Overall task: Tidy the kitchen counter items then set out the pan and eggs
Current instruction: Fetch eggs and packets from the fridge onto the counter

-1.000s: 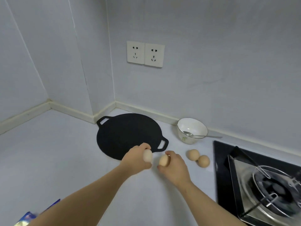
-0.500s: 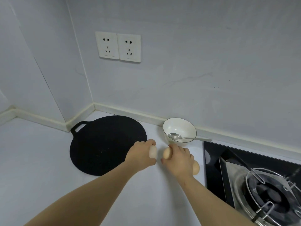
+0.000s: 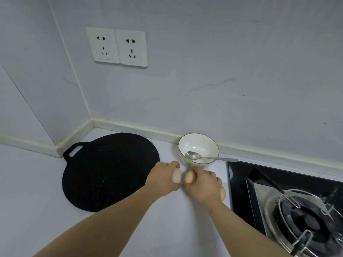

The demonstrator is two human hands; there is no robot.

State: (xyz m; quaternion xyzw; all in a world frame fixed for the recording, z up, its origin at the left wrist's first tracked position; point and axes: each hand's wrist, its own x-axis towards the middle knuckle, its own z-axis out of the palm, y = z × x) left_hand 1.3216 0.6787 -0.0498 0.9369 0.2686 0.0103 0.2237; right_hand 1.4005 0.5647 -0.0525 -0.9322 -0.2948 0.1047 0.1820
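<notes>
Nearer the bowl (image 3: 204, 143) now — left hand (image 3: 163, 176) grips pale egg (image 3: 176, 175), right hand (image 3: 203, 186) tan egg (image 3: 189, 177).

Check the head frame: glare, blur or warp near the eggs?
Head view: soft even light, faint shadows; highlights in the bowl and on the spoon; wide-angle bends the baseboard and outlets; pale egg in the left hand and tan egg in the right hand look sharp; third egg mostly hidden behind that hand.

A home kitchen: gas stove (image 3: 304, 217), counter (image 3: 33, 182), wall sockets (image 3: 117, 47).
</notes>
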